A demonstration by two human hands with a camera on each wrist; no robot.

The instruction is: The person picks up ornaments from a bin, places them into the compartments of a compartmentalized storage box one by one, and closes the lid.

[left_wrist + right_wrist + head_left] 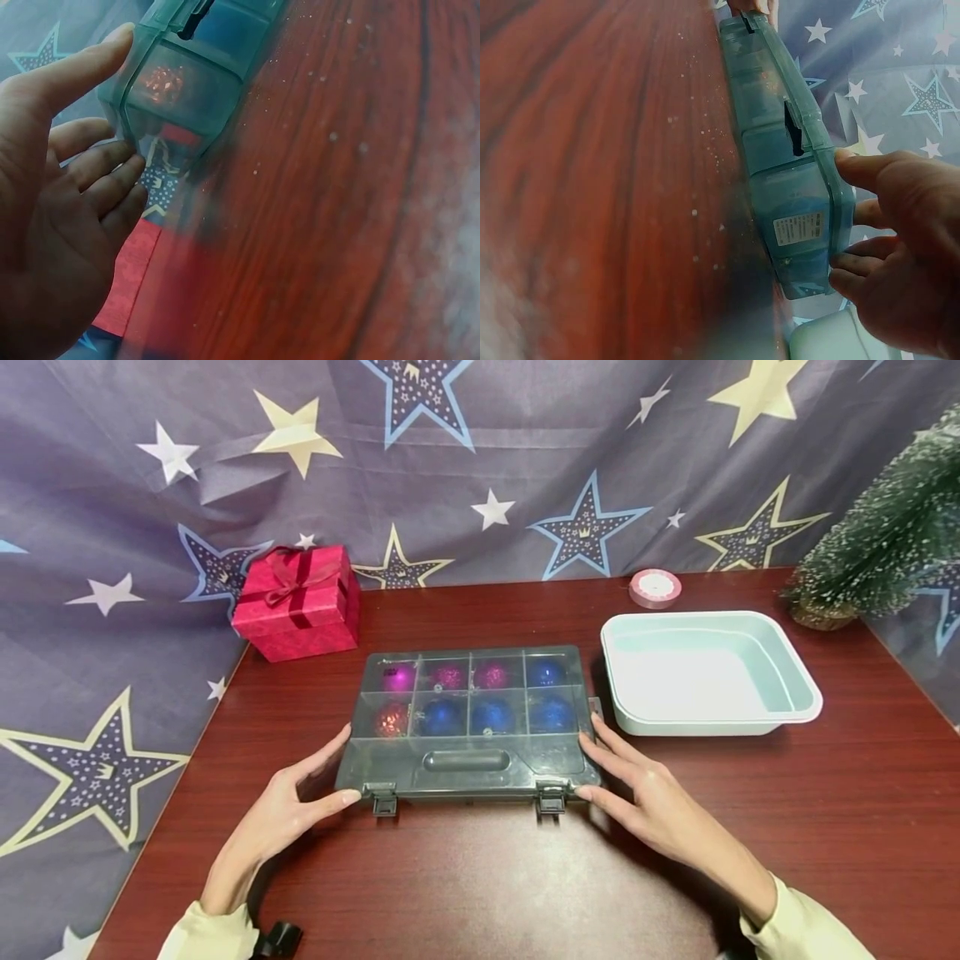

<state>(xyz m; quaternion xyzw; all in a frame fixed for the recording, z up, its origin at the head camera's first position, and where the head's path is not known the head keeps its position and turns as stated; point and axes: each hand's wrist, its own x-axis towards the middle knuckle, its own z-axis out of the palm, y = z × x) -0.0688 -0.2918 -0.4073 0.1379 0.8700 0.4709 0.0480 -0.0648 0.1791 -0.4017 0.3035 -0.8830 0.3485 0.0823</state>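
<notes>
A translucent grey plastic organizer case (468, 762) lies on the table with its lid down, latches at the near edge. Through the lid show several glittery balls in separate compartments: a magenta ball (400, 677), a red ball (392, 720), pink ones and blue ones such as the blue ball (546, 673). My left hand (281, 810) touches the case's left side, fingers fairly straight, thumb at the front left corner. At the opposite end my right hand (648, 793) rests its fingertips on the right side, thumb by the right latch (551, 799). A white label (799, 228) is on the case's front wall.
A pale rectangular basin (712, 727) stands right of the case, close to it. Behind it sits a roll of pink ribbon (655, 589). A red gift box (300, 606) is at the back left, a small frosted tree (885, 527) at the back right. Star-patterned cloth (510, 452) hangs behind.
</notes>
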